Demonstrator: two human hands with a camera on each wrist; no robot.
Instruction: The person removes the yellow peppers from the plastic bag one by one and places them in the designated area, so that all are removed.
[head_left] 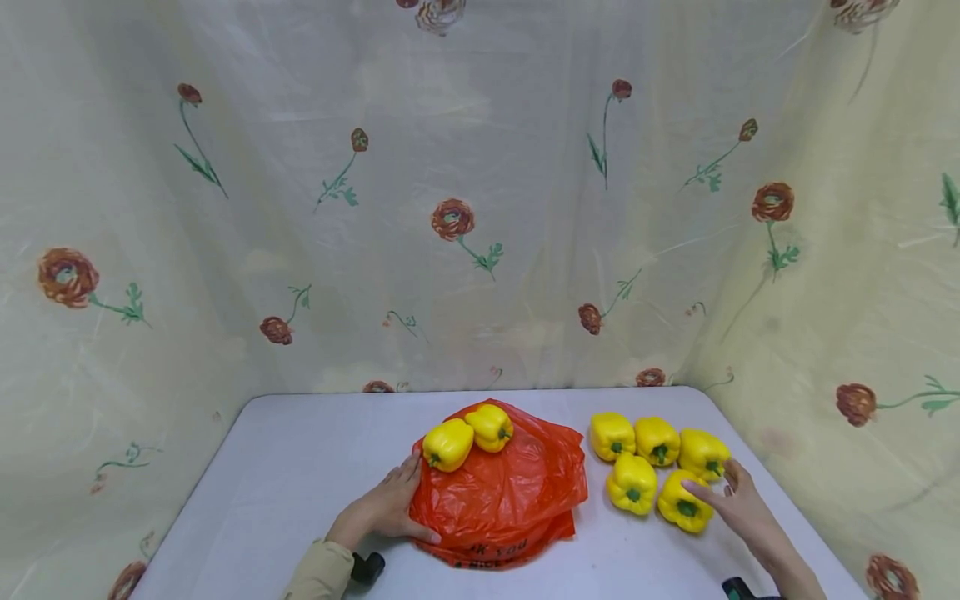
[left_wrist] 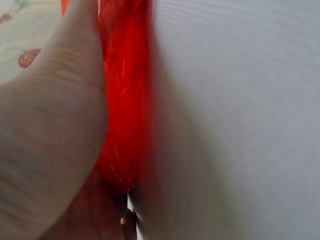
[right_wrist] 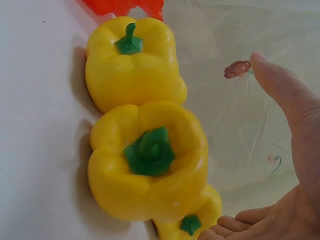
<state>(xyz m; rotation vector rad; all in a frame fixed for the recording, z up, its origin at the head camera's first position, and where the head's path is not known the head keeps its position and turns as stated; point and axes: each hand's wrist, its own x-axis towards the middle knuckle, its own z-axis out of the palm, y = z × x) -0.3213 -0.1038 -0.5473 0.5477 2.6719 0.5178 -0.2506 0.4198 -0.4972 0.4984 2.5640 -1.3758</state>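
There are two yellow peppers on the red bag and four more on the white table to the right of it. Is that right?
Not quite: the head view shows five yellow peppers on the white table to the right of the red bag, not four. The two peppers on the bag are right.

Pale, slightly glossy sheeting [head_left: 525, 150] hangs on 3 sides of a white table [head_left: 307, 450], behind it and to its left and right, its creases catching soft light. Rust-red flowers [head_left: 452, 219] with green stems and leaves are scattered across it, and the right side looks yellower. The table's 2 far corners are rounded.
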